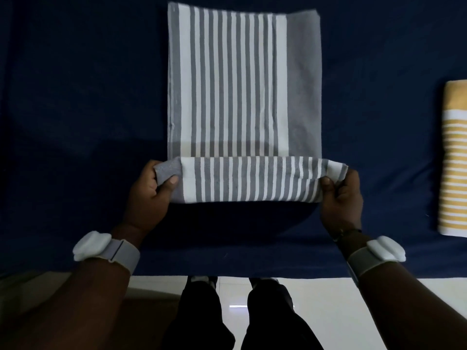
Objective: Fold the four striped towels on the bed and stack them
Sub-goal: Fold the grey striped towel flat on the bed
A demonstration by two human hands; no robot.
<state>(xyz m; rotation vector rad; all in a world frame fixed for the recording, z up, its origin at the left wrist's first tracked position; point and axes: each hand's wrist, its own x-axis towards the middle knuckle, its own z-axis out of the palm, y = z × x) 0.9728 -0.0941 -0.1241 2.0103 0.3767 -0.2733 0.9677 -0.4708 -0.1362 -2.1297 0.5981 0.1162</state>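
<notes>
A grey-and-white striped towel [242, 82] lies flat on the dark blue bed [75, 109], its stripes running away from me. Its near end is lifted and turned over into a short flap. My left hand [149, 195] pinches the flap's left corner between thumb and fingers. My right hand [341, 195] pinches the right corner the same way. A yellow-and-white striped towel [454, 160] lies folded at the right edge of the view, partly cut off.
The bed's near edge [252, 271] runs across below my wrists, with pale floor tiles [316, 311] beyond it. My legs in dark trousers [202, 319] stand against the bed. White bands are strapped on both wrists.
</notes>
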